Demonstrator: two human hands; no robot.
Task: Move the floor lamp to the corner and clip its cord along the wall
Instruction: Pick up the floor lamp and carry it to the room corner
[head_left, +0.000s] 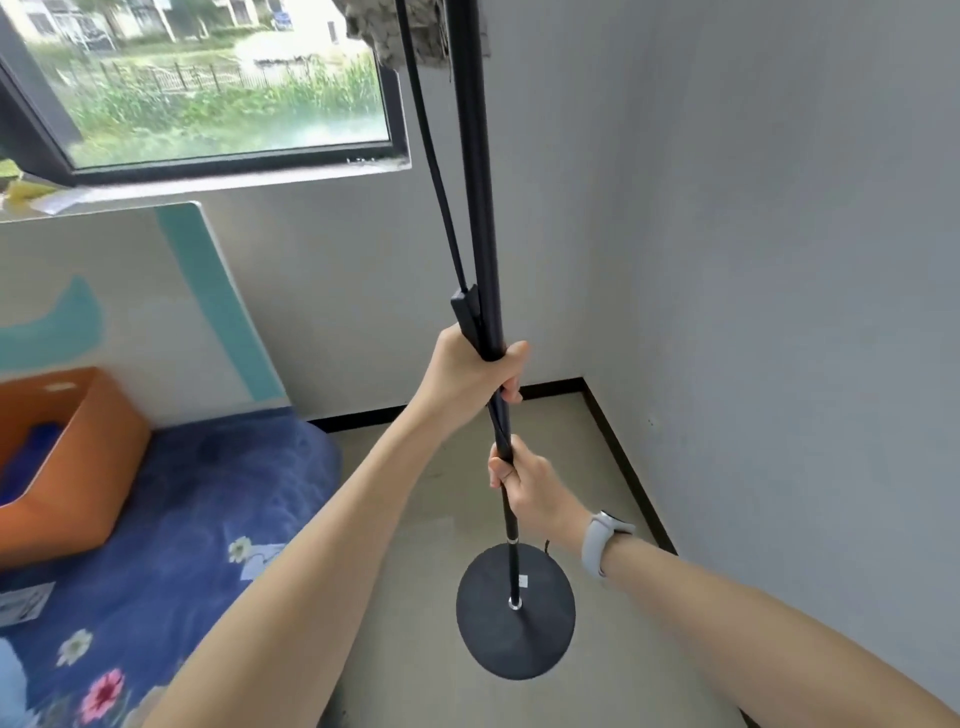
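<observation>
An orange box (67, 457) sat on the bed (208, 519) left of the floor lamp (480, 208), something blue inside it. The left hand (467, 379) had its fingers (511, 387) wrapped tight around the lamp's pole and cord (434, 171). Lower, the right hand (530, 483) gripped the pole too. The round base (514, 623) was over the floor near the corner.

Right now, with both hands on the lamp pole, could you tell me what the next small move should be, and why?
Probably carry the lamp on toward the corner and set it down there. The left hand and right hand both grip the pole, the cord is gathered against it, and the base sits short of the corner, with bare floor between.
</observation>
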